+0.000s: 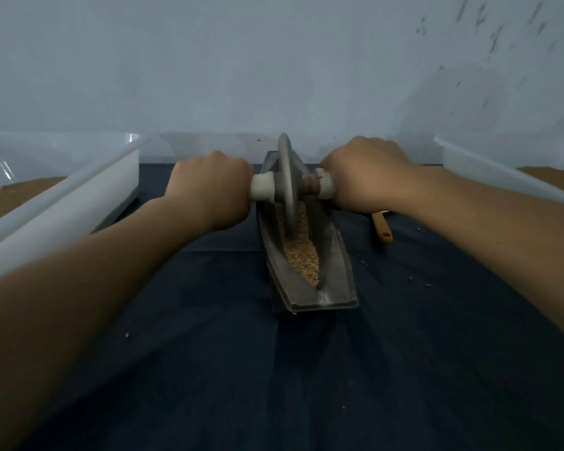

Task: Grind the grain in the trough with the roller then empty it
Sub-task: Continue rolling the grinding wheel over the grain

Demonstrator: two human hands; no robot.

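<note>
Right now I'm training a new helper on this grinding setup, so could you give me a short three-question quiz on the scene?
1. True or false: the left hand and the right hand each grip a handle of the roller.
2. Where does the roller's disc stand? A) upright in the trough, on the grain; B) lifted clear above it; C) laid flat beside it.
3. Fill in: the wooden spoon lies on the dark cloth, partly hidden by the ____ hand.

Key: 1 true; 2 A; 3 right.
</note>
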